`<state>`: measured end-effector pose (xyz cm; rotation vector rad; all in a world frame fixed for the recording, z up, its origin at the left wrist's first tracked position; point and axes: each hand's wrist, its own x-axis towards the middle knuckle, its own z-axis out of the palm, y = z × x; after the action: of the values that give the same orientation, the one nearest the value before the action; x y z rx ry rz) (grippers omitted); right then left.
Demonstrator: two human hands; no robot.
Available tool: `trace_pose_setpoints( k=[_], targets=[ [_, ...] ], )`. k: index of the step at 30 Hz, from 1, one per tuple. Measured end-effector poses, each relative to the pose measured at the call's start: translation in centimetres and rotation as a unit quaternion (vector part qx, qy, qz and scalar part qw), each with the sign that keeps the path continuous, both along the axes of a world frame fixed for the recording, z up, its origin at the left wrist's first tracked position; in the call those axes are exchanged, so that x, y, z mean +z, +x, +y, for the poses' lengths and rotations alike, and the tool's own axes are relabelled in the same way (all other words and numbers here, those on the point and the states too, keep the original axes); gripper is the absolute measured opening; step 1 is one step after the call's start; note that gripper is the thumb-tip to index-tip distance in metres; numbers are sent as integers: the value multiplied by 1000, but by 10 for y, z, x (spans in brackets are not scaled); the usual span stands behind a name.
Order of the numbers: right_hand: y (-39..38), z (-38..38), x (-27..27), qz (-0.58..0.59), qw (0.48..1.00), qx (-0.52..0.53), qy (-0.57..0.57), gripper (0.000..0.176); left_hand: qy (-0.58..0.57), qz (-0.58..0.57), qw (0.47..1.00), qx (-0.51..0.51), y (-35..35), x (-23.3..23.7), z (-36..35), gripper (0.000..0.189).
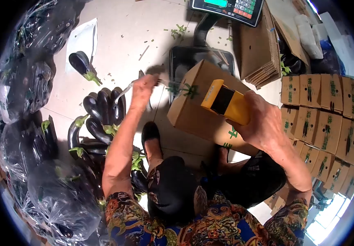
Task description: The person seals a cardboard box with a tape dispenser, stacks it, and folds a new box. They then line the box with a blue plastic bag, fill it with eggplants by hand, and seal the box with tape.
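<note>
My right hand is wrapped round a yellow tape dispenser with a black band, held over the top of a cardboard box. Green characters are printed on the box, which is tilted and overlaps the scale's platform in this view. To the left of the box, my left hand is closed on a slim, silvery tool whose kind I cannot tell. Below that hand lie loose eggplants with green caps, and a single eggplant rests farther off near a white sheet.
Clear plastic bags of eggplants line the left side. A scale display stands at the top. Flattened cardboard leans behind the box, and stacked printed cartons fill the right. Green trimmings are scattered on the floor.
</note>
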<state>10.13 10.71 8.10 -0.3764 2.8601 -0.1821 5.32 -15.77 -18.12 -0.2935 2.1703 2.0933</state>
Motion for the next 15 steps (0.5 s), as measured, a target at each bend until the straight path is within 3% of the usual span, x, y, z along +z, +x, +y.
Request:
trace_pose_setpoints(
  k=[2, 4, 8, 11, 15],
  targets=[
    [-1, 0, -4, 16, 1000, 14, 1, 45, -111, 89, 987, -77, 5, -20, 19, 28],
    [-1, 0, -6, 20, 1000, 17, 2, 43, 10, 85, 995, -43, 15, -35, 49, 27],
    [-2, -5, -6, 7, 1000, 2, -2, 39, -119, 29, 983, -134, 22, -32, 64, 22],
    [-3, -9, -7, -5, 1000, -5, 3, 40, -297, -58, 932, -199, 23, -36, 54, 29],
    [0, 0, -11, 10, 1000, -2, -13, 43, -260, -34, 959, -107, 27, -46, 54, 28]
  ],
)
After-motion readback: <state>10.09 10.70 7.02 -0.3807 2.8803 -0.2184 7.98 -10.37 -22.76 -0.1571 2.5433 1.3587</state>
